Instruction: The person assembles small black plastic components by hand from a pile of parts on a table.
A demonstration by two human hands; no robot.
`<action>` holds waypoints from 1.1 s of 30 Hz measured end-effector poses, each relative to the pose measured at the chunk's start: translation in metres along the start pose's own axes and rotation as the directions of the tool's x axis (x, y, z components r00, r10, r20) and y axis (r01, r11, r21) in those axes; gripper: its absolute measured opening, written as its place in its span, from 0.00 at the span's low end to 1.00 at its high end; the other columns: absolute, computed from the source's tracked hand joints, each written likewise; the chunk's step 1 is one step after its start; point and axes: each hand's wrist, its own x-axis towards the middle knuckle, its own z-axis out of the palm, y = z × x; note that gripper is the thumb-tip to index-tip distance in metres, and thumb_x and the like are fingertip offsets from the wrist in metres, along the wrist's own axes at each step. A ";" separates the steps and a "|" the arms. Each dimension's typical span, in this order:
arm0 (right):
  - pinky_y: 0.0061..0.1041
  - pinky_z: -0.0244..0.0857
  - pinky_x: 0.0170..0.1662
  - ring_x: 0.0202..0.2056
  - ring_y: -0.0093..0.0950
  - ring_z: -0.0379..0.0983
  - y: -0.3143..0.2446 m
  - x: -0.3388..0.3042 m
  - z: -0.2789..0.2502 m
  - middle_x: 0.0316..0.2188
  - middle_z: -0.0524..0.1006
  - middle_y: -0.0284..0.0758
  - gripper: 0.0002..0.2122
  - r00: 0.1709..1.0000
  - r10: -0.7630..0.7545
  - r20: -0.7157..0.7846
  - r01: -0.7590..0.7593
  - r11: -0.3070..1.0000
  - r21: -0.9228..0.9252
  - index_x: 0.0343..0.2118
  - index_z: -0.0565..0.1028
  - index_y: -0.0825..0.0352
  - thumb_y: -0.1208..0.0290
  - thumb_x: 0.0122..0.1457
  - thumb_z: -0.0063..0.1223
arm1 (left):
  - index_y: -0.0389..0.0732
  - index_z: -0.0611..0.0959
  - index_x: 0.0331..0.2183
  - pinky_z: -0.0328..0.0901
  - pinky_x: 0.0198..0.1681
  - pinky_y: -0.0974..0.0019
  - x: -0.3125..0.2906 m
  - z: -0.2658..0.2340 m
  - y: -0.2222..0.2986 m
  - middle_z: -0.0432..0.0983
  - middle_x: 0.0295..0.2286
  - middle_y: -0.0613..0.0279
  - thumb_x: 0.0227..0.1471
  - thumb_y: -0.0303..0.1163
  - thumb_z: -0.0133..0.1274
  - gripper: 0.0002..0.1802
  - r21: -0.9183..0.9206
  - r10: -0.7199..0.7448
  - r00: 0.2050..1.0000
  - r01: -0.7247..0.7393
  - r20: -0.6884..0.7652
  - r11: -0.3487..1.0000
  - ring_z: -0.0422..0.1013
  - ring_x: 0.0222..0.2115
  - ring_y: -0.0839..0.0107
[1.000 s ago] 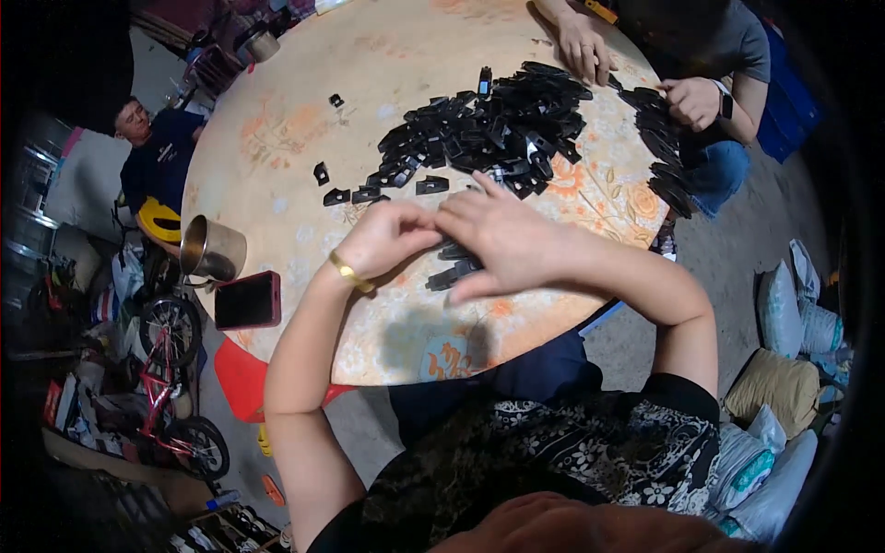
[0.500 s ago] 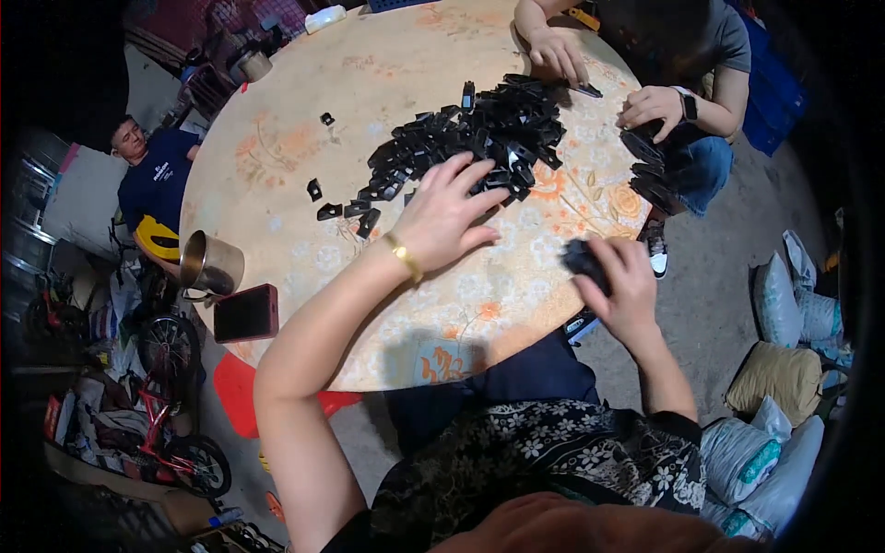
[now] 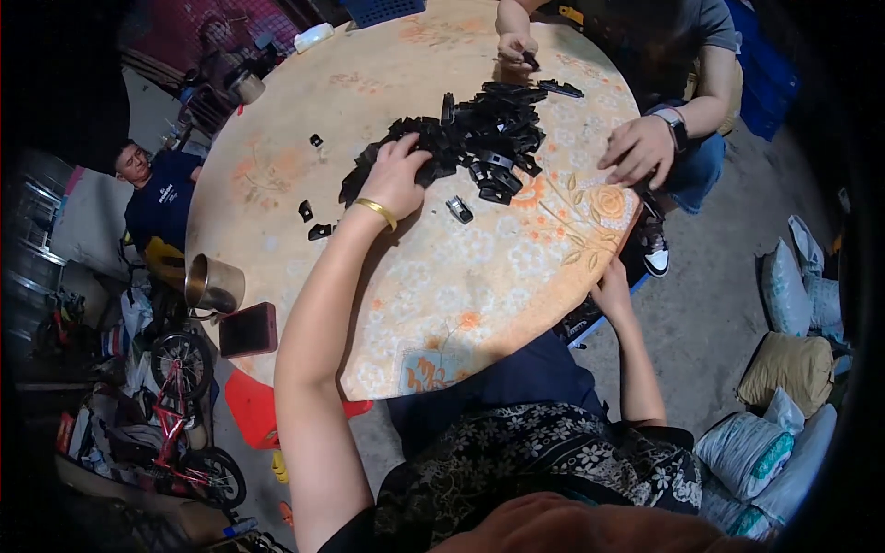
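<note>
A loose heap of small black plastic parts [image 3: 502,129] lies on the round table. My left hand [image 3: 398,177], with a gold bracelet at its wrist, rests on the left part of the heap, its fingers a little apart and bent over the parts. One single black part with a shiny face [image 3: 459,210] lies to the right of that hand. At the table's right edge is my right hand [image 3: 612,288]; its fingers go below the rim and are mostly hidden, so what they hold does not show.
Across the table a co-worker's hand [image 3: 518,51] pinches a small dark part; their other hand [image 3: 641,149] is over the right edge. A metal cup [image 3: 215,283] and a phone [image 3: 248,330] stand at the left rim. Another person [image 3: 161,198] is at the left. Sacks [image 3: 788,373] line the right floor.
My left hand has moved left over the heap, pushing parts together. My right hand has dropped from above the table to below its edge, and its dark bundle no longer shows. The co-worker lifted a part.
</note>
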 end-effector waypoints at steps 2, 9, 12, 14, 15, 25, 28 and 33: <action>0.38 0.66 0.44 0.42 0.42 0.72 -0.043 -0.004 -0.048 0.37 0.76 0.46 0.13 0.947 0.130 0.293 -0.085 0.983 -0.164 0.39 0.77 0.71 0.70 0.52 0.56 | 0.45 0.73 0.52 0.52 0.60 0.50 0.001 -0.025 0.022 0.55 0.59 0.49 0.37 0.30 0.55 0.34 0.126 -0.110 0.957 0.079 0.267 0.989 0.50 0.59 0.45; 0.33 0.65 0.28 0.25 0.39 0.73 -0.147 0.017 -0.124 0.22 0.75 0.40 0.06 0.923 -0.189 0.336 0.091 0.954 0.286 0.31 0.77 0.72 0.75 0.52 0.55 | 0.40 0.82 0.38 0.62 0.51 0.59 0.041 -0.020 0.066 0.74 0.42 0.53 0.45 0.26 0.56 0.13 -0.073 0.132 0.971 -0.150 -0.201 0.986 0.67 0.46 0.55; 0.31 0.67 0.33 0.30 0.37 0.73 -0.174 0.055 -0.108 0.28 0.74 0.40 0.08 0.865 -0.501 -0.027 0.499 0.854 0.149 0.33 0.77 0.69 0.71 0.53 0.57 | 0.41 0.83 0.36 0.63 0.50 0.60 0.071 0.014 0.078 0.74 0.40 0.56 0.44 0.25 0.57 0.13 0.068 0.260 0.935 -0.251 -0.241 0.966 0.67 0.44 0.56; 0.31 0.68 0.36 0.36 0.35 0.72 -0.185 0.084 -0.082 0.33 0.73 0.39 0.10 0.802 -0.593 -0.080 0.592 0.805 -0.037 0.35 0.77 0.67 0.69 0.52 0.57 | 0.43 0.83 0.36 0.63 0.48 0.59 0.079 0.019 0.079 0.73 0.37 0.59 0.43 0.27 0.58 0.12 0.057 0.158 0.967 -0.149 -0.200 0.987 0.66 0.42 0.58; 0.32 0.68 0.37 0.39 0.35 0.70 -0.183 0.097 -0.071 0.35 0.72 0.39 0.12 0.795 -0.604 -0.056 0.599 0.797 -0.083 0.37 0.77 0.66 0.67 0.52 0.58 | 0.43 0.83 0.36 0.63 0.48 0.59 0.078 0.018 0.080 0.73 0.37 0.59 0.43 0.27 0.58 0.12 0.055 0.163 0.966 -0.155 -0.200 0.986 0.66 0.42 0.58; 0.32 0.66 0.39 0.40 0.35 0.68 -0.179 0.128 -0.037 0.35 0.72 0.37 0.10 0.669 -0.741 -0.052 0.728 0.668 -0.157 0.31 0.77 0.65 0.70 0.45 0.60 | 0.38 0.76 0.31 0.66 0.36 0.58 0.009 -0.008 0.070 0.74 0.27 0.53 0.43 0.29 0.58 0.10 -0.134 0.126 0.870 -0.214 -0.476 0.968 0.71 0.32 0.55; 0.32 0.66 0.38 0.38 0.36 0.70 -0.172 0.130 -0.049 0.36 0.73 0.39 0.10 0.687 -0.722 -0.085 0.710 0.691 -0.138 0.32 0.76 0.66 0.73 0.44 0.60 | 0.39 0.76 0.30 0.65 0.33 0.58 -0.036 -0.017 0.082 0.72 0.25 0.55 0.43 0.29 0.59 0.10 -0.046 0.282 0.893 -0.318 -0.351 0.947 0.69 0.28 0.56; 0.27 0.68 0.33 0.28 0.33 0.73 -0.188 0.106 -0.058 0.31 0.74 0.40 0.14 0.910 -0.363 0.202 0.277 0.892 0.357 0.38 0.75 0.70 0.74 0.45 0.58 | 0.37 0.74 0.30 0.65 0.35 0.59 -0.082 -0.002 0.093 0.70 0.28 0.54 0.38 0.30 0.64 0.16 -0.297 0.227 0.944 -0.294 -0.239 0.909 0.68 0.31 0.55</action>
